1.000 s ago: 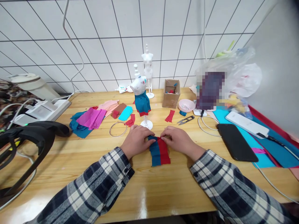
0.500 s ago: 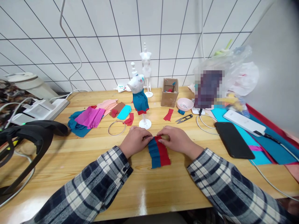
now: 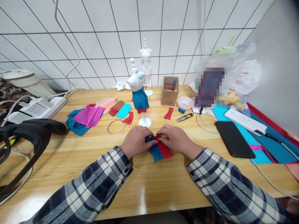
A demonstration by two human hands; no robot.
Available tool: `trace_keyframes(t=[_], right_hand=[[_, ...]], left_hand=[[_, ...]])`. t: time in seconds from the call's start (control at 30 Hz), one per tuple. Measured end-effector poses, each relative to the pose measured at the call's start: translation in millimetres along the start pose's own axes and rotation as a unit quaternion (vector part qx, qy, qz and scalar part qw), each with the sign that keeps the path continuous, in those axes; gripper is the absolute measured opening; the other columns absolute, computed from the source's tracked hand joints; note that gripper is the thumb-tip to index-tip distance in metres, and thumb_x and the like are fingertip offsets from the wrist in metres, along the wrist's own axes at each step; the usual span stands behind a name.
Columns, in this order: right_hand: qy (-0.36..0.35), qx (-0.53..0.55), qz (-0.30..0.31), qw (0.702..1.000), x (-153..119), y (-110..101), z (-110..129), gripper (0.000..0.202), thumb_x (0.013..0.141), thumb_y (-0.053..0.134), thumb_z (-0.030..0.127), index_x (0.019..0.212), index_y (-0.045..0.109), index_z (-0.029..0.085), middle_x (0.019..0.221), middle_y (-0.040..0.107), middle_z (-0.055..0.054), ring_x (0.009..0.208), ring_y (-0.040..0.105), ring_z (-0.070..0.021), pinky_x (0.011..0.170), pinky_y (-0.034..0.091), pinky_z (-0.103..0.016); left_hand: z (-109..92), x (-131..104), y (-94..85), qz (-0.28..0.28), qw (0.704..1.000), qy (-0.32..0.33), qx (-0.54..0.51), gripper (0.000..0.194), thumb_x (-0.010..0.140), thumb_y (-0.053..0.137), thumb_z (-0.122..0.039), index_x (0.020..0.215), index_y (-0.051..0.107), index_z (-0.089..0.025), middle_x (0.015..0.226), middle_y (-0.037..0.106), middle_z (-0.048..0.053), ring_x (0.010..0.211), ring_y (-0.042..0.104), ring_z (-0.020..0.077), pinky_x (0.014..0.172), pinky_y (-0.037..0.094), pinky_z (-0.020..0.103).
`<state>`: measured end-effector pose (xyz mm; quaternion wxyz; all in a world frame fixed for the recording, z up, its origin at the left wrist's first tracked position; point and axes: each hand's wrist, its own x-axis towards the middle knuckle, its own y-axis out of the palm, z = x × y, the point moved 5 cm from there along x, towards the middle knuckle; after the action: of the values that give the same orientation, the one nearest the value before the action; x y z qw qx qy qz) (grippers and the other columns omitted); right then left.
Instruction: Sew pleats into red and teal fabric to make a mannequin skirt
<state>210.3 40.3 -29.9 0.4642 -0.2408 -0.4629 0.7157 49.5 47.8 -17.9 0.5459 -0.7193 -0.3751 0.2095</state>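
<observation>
A small blue and red cloth [image 3: 161, 151] lies on the wooden table, its far edge raised between my hands. My left hand [image 3: 138, 140] pinches the blue side near the top edge. With thumb and fingers together, my right hand [image 3: 177, 140] grips the red side at the same edge. Just beyond stands a white mini mannequin [image 3: 136, 80] wearing a blue skirt [image 3: 140, 100] with a red hem. Small thread snips [image 3: 185, 117] rest to the right, near a red scrap [image 3: 168, 113]. A metal ring [image 3: 116, 127] lies to the left.
Coloured fabric pieces [image 3: 88, 115] and a black headset [image 3: 32, 137] are at left. Behind are a second mannequin [image 3: 146, 62], a cardboard box [image 3: 169, 93] and a pink bowl [image 3: 185, 103]. At right lie a black phone [image 3: 234, 140], a white power bank [image 3: 244, 120] and cables.
The cloth's near edge has moved up and slightly right, and its blue side is now more folded. My left fingers have shifted further over the blue part. The view has tilted slightly.
</observation>
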Motion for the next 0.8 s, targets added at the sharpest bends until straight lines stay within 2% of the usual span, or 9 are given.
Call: trace_keyframes(t=[0.1,0.17,0.27,0.37,0.53,0.63,0.73,0.8], right_hand=[[-0.005,-0.012,0.005,1.0,0,0,0,0.018,0.087,0.064,0.028,0.103,0.07,0.026,0.103,0.066,-0.002,0.092,0.063,-0.0163,0.072,0.044,-0.027],[-0.004,-0.018,0.005,1.0,1,-1,-1,0.015,0.087,0.063,0.026,0.1,0.07,0.026,0.1,0.066,-0.001,0.09,0.063,-0.0161,0.07,0.043,-0.026],[-0.008,-0.018,-0.004,1.0,1,-4,-1,0.012,0.087,0.062,0.022,0.094,0.071,0.025,0.095,0.067,-0.001,0.088,0.062,-0.0157,0.07,0.042,-0.026],[-0.029,-0.01,-0.043,0.999,-1,-12,5,0.012,0.09,0.059,0.023,0.094,0.07,0.024,0.096,0.067,-0.002,0.088,0.062,-0.0156,0.072,0.043,-0.026],[-0.061,-0.025,-0.096,0.993,-7,-24,16,0.017,0.093,0.053,0.027,0.093,0.069,0.023,0.097,0.068,-0.005,0.09,0.061,-0.0182,0.076,0.044,-0.03],[-0.055,0.015,-0.111,0.992,-8,-25,17,0.019,0.089,0.057,0.03,0.103,0.068,0.022,0.102,0.069,-0.006,0.096,0.061,-0.0206,0.082,0.046,-0.032],[-0.023,0.067,-0.098,0.993,-5,-21,11,0.028,0.09,0.058,0.038,0.11,0.067,0.021,0.107,0.07,-0.008,0.101,0.062,-0.0219,0.087,0.047,-0.035],[0.002,0.095,-0.076,0.993,-3,-16,6,0.028,0.091,0.056,0.041,0.106,0.069,0.021,0.103,0.071,-0.007,0.097,0.063,-0.0211,0.086,0.048,-0.035]], left_hand=[[-3,0,1.2,0.01,1.0,-0.001,0.011,0.024,0.087,0.06,-0.043,0.092,0.072,-0.023,0.086,0.069,0.005,0.084,0.062,0.0219,0.073,0.04,0.035],[-3,-1,1.7,0.004,1.0,-0.007,-0.008,0.025,0.088,0.059,-0.044,0.092,0.072,-0.023,0.085,0.07,0.005,0.082,0.062,0.0212,0.073,0.041,0.034],[4,-1,0.0,-0.029,0.996,-0.035,-0.078,0.033,0.092,0.051,-0.047,0.092,0.072,-0.021,0.085,0.07,0.005,0.082,0.061,0.0198,0.074,0.043,0.033],[12,-1,-2.0,-0.06,0.986,-0.058,-0.144,0.042,0.097,0.04,-0.047,0.092,0.072,-0.02,0.088,0.07,0.006,0.087,0.061,0.0198,0.081,0.044,0.034],[19,0,2.3,-0.032,0.968,-0.093,-0.23,0.029,0.087,0.058,-0.045,0.081,0.071,-0.019,0.086,0.07,0.004,0.086,0.062,0.0195,0.079,0.048,0.031],[20,-1,3.0,-0.029,0.956,-0.102,-0.275,0.023,0.083,0.062,-0.04,0.08,0.069,-0.019,0.086,0.07,0.004,0.084,0.062,0.0187,0.077,0.049,0.03],[20,-1,2.4,-0.033,0.952,-0.099,-0.286,0.022,0.083,0.063,-0.039,0.081,0.069,-0.018,0.086,0.069,0.004,0.084,0.063,0.0188,0.077,0.049,0.03],[20,-2,2.3,-0.035,0.953,-0.1,-0.284,0.022,0.082,0.063,-0.039,0.081,0.069,-0.018,0.085,0.07,0.004,0.084,0.063,0.0188,0.076,0.049,0.03]])
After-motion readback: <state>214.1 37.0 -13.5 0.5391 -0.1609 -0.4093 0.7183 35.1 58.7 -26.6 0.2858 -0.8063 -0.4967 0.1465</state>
